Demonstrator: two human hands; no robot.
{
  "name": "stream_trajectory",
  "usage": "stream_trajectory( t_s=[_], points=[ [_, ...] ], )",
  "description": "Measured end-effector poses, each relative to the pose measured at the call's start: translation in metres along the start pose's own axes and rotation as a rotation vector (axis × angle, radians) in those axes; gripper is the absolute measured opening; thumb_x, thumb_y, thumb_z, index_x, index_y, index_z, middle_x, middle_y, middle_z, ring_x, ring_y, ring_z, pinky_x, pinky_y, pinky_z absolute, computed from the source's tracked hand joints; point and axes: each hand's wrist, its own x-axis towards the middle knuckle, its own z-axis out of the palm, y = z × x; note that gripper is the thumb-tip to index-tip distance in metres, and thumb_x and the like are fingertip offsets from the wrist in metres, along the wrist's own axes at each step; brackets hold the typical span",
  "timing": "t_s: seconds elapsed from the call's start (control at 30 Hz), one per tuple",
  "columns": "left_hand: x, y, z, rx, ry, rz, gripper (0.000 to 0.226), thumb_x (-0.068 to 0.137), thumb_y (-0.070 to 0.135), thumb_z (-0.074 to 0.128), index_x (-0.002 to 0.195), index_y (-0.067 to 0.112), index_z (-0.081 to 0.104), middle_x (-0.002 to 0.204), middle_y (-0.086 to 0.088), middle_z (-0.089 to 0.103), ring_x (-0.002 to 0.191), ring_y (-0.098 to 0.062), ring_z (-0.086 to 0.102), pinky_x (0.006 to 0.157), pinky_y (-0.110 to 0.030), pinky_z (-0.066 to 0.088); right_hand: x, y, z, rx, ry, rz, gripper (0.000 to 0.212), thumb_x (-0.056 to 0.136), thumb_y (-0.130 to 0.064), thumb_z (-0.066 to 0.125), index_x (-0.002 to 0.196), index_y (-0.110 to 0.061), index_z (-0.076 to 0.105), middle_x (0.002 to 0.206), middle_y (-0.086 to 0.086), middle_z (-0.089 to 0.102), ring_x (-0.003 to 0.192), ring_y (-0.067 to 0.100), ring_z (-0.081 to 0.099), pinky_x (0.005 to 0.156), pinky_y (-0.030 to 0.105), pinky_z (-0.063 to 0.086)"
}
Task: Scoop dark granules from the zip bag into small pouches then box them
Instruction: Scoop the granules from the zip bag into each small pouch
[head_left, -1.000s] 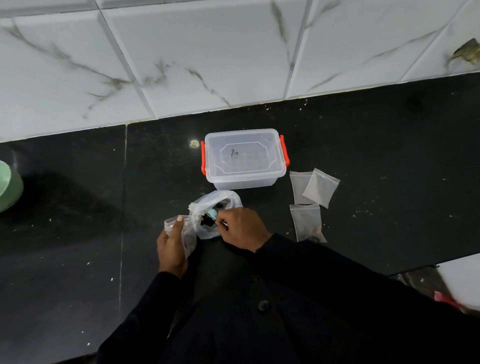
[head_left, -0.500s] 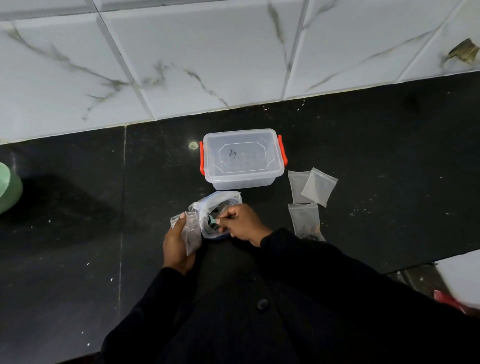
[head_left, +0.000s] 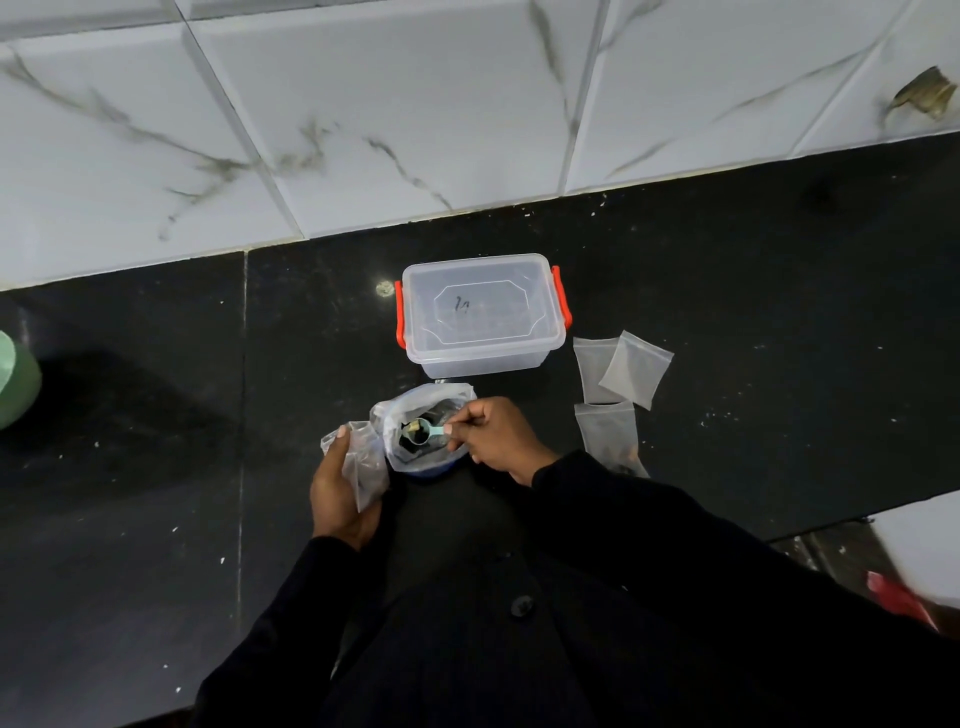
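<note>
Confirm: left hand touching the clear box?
Apart. Head view shows dark surface between the box and the left hand, which holds a pouch.

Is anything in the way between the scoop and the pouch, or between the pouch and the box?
Nothing visible separates the scoop from the pouch beside it. The box has its lid on, which blocks the way in.

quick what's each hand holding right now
Left hand: grips a small clear pouch.
Right hand: pinches the light blue scoop, its bowl inside the zip bag.
</note>
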Motion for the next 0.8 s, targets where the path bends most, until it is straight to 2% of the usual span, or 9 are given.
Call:
stream_trajectory(
  t_s=[0.1,0.17,0.27,0.37,0.47,0.53,0.6,0.7,0.8],
  points=[
    [0.001,0.001,-0.004,0.045,0.021,0.052,0.06,0.085,0.042,0.064,0.128,0.001,0.058,0.126,-0.021,0.062,0.117,-0.034,0.059,0.103,-0.046,0.047,-0.001,0.0,-0.004,-0.049,0.042,-0.044,0.01,0.089,-0.011,0.067,0.083,-0.003,0.069,0.066,0.0,0.069,0.054,0.015,0.057,0.047,0.021,0.044],
    [0.002,0.002,-0.007,0.116,0.033,0.101,0.04,0.091,0.035,0.06,0.116,0.005,0.065,0.113,-0.015,0.069,0.104,-0.027,0.066,0.088,-0.039,0.055,0.0,0.002,-0.006,-0.284,0.109,-0.209,0.011,0.088,-0.014,0.066,0.082,-0.007,0.072,0.074,-0.001,0.072,0.055,0.002,0.06,0.056,0.021,0.049],
    [0.003,-0.001,-0.007,0.193,0.054,0.163,0.025,0.1,0.023,0.049,0.097,0.011,0.071,0.094,-0.007,0.073,0.087,-0.02,0.07,0.072,-0.031,0.059,0.001,0.006,-0.003,-0.619,0.158,-0.44,0.01,0.088,-0.021,0.062,0.085,-0.016,0.07,0.083,0.0,0.074,0.074,0.016,0.068,0.067,0.034,0.055],
    [-0.001,-0.001,-0.004,0.168,0.025,0.167,0.045,0.093,0.031,0.059,0.122,-0.004,0.059,0.117,-0.02,0.065,0.106,-0.031,0.064,0.089,-0.041,0.054,-0.001,0.005,0.005,-0.782,0.15,-0.497,0.012,0.089,-0.024,0.058,0.087,-0.019,0.068,0.083,0.002,0.072,0.076,0.024,0.067,0.067,0.04,0.055],
    [-0.005,0.004,0.001,0.084,0.02,0.151,0.08,0.077,0.043,0.075,0.135,-0.005,0.048,0.133,-0.026,0.054,0.122,-0.039,0.054,0.108,-0.051,0.041,-0.002,0.005,0.011,-0.734,0.109,-0.492,0.01,0.087,-0.02,0.059,0.087,-0.017,0.069,0.085,0.004,0.073,0.077,0.025,0.067,0.069,0.039,0.055],
    [-0.005,0.005,0.004,0.039,0.002,0.119,0.076,0.083,0.044,0.069,0.138,-0.003,0.046,0.14,-0.029,0.048,0.131,-0.042,0.046,0.114,-0.054,0.031,-0.001,0.005,0.013,-0.674,0.063,-0.458,0.01,0.085,-0.017,0.061,0.086,-0.015,0.071,0.086,0.003,0.074,0.078,0.022,0.068,0.072,0.038,0.055],
    [-0.005,0.006,0.009,0.013,0.01,0.082,0.062,0.092,0.041,0.056,0.136,-0.002,0.05,0.136,-0.026,0.053,0.128,-0.038,0.051,0.112,-0.049,0.037,0.001,0.007,0.013,-0.593,0.043,-0.403,0.009,0.083,-0.014,0.064,0.083,-0.012,0.072,0.087,0.001,0.075,0.08,0.019,0.069,0.075,0.037,0.055],
    [-0.004,0.002,0.018,-0.002,-0.062,0.022,0.046,0.098,0.038,0.042,0.114,0.005,0.07,0.114,-0.018,0.069,0.105,-0.028,0.067,0.092,-0.038,0.055,0.001,0.006,0.013,-0.548,0.054,-0.378,0.01,0.081,-0.009,0.063,0.082,-0.007,0.073,0.086,0.005,0.074,0.08,0.019,0.068,0.076,0.036,0.054],
    [-0.004,-0.002,0.025,0.058,-0.098,0.0,0.051,0.097,0.042,0.042,0.124,0.003,0.061,0.122,-0.022,0.064,0.113,-0.032,0.063,0.094,-0.04,0.054,-0.002,0.002,0.016,-0.495,0.023,-0.321,0.011,0.083,-0.01,0.062,0.085,-0.005,0.072,0.089,0.007,0.074,0.082,0.019,0.067,0.075,0.031,0.054]
  ],
)
